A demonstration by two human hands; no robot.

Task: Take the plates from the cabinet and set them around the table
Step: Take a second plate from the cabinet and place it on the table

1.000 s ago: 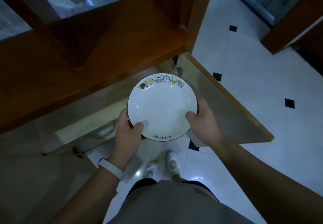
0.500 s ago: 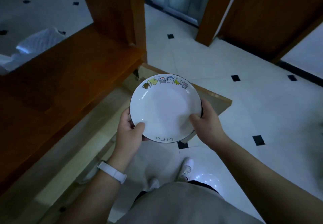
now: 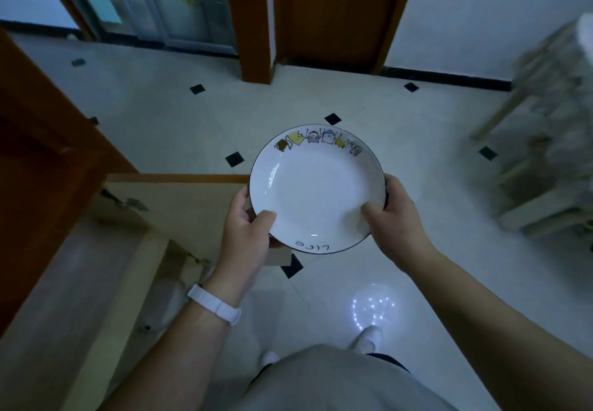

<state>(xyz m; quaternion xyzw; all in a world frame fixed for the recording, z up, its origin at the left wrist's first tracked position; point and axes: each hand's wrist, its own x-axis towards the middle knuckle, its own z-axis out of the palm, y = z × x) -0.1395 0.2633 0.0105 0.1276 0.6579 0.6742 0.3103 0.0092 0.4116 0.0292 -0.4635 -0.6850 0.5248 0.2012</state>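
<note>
Plate (image 3: 316, 189) is held level between the left hand (image 3: 247, 234) and right hand (image 3: 394, 221), which grip opposite rims with thumbs on top, probably to steady it for carrying. It hangs over the floor (image 3: 179, 128), beside the open cabinet door (image 3: 179, 205).

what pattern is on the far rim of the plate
A row of small cartoon figures, brown, yellow and grey, on the white plate; head view.

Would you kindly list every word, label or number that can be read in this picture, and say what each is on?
"Life", as best it reads: handwritten, upside down to the camera, on the near rim of the plate, between the left hand and the right hand.
Cartoon figures on the plate's far rim: drawings only, no readable lettering.
Nothing else carries readable text.
</note>
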